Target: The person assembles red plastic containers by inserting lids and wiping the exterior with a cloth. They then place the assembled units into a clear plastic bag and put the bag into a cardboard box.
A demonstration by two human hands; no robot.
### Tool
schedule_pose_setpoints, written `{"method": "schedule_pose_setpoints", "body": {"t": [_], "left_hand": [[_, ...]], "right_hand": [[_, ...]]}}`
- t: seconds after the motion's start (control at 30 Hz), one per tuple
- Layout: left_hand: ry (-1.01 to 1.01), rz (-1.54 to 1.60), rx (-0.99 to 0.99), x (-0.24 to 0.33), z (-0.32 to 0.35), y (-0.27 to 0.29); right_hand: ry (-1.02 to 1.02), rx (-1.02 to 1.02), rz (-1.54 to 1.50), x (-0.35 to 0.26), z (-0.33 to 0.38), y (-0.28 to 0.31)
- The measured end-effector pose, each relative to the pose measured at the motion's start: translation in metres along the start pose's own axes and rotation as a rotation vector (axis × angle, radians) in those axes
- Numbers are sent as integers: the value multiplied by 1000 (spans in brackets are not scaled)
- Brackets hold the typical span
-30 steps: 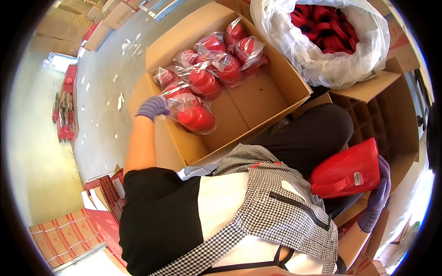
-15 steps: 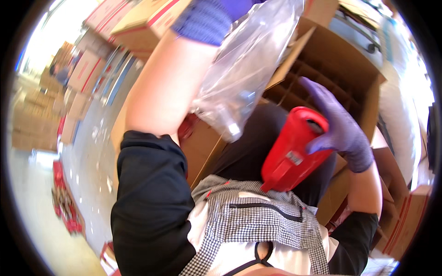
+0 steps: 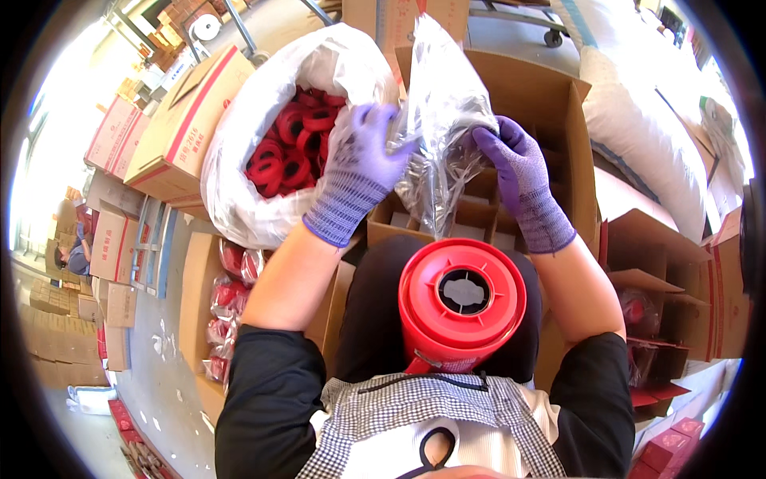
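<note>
A crumpled clear plastic bag (image 3: 447, 120) hangs in front of me above a divided carton (image 3: 578, 152). My right hand (image 3: 519, 172), in a purple knit glove, pinches the bag's right side between thumb and fingers. At the bag's left side is my gloved left hand (image 3: 359, 164), its fingers spread and somewhat blurred; whether its fingertips touch the plastic is unclear. A red cylindrical container (image 3: 421, 307) stands between my thighs, its ringed round end facing up. The hole in that end has a dark rim and a grey inside.
Left of the carton sits a white sack (image 3: 227, 172) full of red ring-shaped parts (image 3: 295, 140). An open box (image 3: 195, 295) of wrapped red pieces lies below it. Closed cartons (image 3: 187, 128) stand at far left, stuffed white sacks (image 3: 630, 120) and a divided box (image 3: 654, 263) at right.
My left hand has come down from the upper edge, and my right hand has left the red container for the bag. The container now stands more upright. My view has turned.
</note>
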State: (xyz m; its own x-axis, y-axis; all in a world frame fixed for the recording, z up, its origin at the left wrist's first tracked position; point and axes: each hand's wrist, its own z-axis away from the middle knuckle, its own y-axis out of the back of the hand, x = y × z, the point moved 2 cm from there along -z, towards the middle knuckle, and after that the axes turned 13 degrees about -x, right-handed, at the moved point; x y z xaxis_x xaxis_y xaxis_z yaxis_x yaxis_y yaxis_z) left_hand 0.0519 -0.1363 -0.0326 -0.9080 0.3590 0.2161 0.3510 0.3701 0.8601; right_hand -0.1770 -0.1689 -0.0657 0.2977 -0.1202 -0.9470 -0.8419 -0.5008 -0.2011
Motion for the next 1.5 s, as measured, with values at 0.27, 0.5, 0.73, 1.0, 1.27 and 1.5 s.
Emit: {"method": "schedule_pose_setpoints", "body": {"t": [0.27,0.5,0.73,1.0,1.27,1.5], "left_hand": [[261,1557,-354,6,147,5],[-359,1090,-1025,62,207,52],[153,1579,-215,75,222,35],[-112,1038,-597,74,358,64],[-263,965,-568,70,335,86],[204,911,-140,78,342,97]], "right_hand": [[-377,-257,-79,-24,120,18],[-235,-991,1007,-99,200,-60],[-373,-351,439,-52,207,-38],[-794,-860,316,-74,299,-66],[310,-1143,1640,-16,150,-169],[192,-868,1789,-82,159,-62]]}}
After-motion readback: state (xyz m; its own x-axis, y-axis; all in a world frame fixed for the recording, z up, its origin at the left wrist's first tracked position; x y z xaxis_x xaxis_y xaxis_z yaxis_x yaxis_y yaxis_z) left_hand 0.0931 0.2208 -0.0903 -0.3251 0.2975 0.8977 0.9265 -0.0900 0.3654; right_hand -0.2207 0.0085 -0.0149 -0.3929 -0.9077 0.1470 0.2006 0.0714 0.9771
